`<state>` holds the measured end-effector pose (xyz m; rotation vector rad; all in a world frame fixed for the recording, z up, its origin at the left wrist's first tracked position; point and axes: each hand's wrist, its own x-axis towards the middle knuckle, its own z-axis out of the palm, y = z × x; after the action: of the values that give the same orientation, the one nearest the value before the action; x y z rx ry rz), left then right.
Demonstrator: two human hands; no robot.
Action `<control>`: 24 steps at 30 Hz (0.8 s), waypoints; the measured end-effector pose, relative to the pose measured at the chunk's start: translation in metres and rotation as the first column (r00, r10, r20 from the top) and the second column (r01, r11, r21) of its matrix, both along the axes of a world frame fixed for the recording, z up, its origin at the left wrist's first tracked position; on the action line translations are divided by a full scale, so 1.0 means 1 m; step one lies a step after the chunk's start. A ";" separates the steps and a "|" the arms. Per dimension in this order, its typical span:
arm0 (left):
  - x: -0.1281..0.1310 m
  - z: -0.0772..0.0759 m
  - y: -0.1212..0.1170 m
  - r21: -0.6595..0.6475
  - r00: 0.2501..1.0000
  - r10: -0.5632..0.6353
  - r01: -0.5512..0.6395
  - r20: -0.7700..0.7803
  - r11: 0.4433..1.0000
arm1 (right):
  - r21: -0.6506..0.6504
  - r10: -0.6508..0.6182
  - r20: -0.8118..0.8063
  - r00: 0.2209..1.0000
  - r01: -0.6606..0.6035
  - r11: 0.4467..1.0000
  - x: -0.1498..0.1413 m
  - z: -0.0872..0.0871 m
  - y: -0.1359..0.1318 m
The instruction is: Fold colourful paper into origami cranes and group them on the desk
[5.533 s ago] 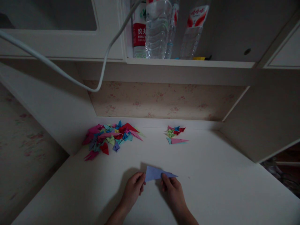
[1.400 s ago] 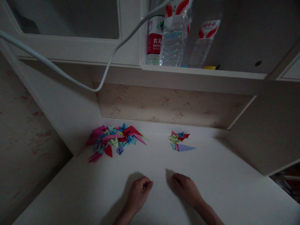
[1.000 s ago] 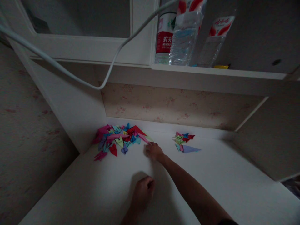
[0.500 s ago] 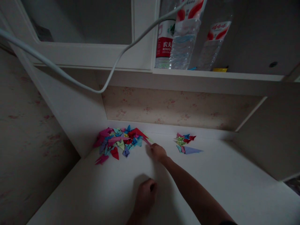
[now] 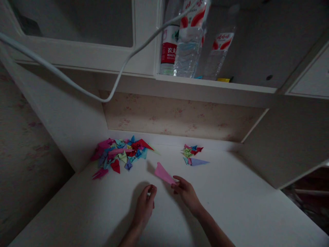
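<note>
A pink folded paper plane (image 5: 163,173) is pinched by one end between the thumb and fingers of my right hand (image 5: 185,192), held over the white desk. My left hand (image 5: 145,203) is to the left of it, thumb and fingertips curled together, with nothing visible in them. Beyond my left hand lies a heap of colourful folded papers (image 5: 122,157), in pink, red, blue and green. A smaller cluster of folded papers (image 5: 192,151) lies farther right, with a purple paper plane (image 5: 199,162) just in front of it.
Above the white desk (image 5: 231,206) runs a shelf (image 5: 216,84) with several plastic bottles (image 5: 189,51) on it. A white cable (image 5: 74,87) hangs across the upper left. Side panels (image 5: 272,144) close in the desk at left and right.
My right hand has drawn back from the heap, bringing the pink paper plane out toward me. My left hand has moved a little left and forward. The view has shifted right.
</note>
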<state>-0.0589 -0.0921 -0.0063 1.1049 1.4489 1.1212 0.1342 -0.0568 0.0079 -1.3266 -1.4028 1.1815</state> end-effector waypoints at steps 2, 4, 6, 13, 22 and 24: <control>0.000 -0.001 -0.001 -0.016 0.999 -0.046 0.047 0.018 0.999 | -0.067 0.022 -0.112 0.993 -0.029 0.997 0.001 -0.005 -0.025; -0.001 -0.003 -0.001 -0.005 0.995 -0.101 0.101 0.011 0.995 | -0.087 0.062 -0.100 0.993 -0.070 0.994 -0.001 -0.008 -0.046; -0.003 -0.004 -0.001 -0.002 0.989 -0.145 0.145 -0.011 0.989 | -0.048 0.080 0.001 0.997 -0.080 0.996 -0.003 -0.009 -0.061; -0.005 -0.006 -0.003 -0.022 0.988 -0.144 0.143 -0.060 0.989 | 0.130 -0.006 0.252 0.968 -0.027 0.991 -0.012 -0.014 -0.068; -0.007 -0.005 -0.006 -0.028 0.989 -0.136 0.135 -0.057 0.991 | 0.174 -0.038 0.311 0.950 -0.018 0.985 -0.011 -0.021 -0.068; -0.007 -0.007 -0.005 -0.040 0.989 -0.135 0.133 -0.052 0.990 | 0.171 -0.033 0.300 0.953 -0.020 0.985 -0.011 -0.020 -0.067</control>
<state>-0.0659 -0.0969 -0.0129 1.1965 1.4095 0.9733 0.1228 -0.1236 -0.0123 -1.4285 -1.6754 0.8541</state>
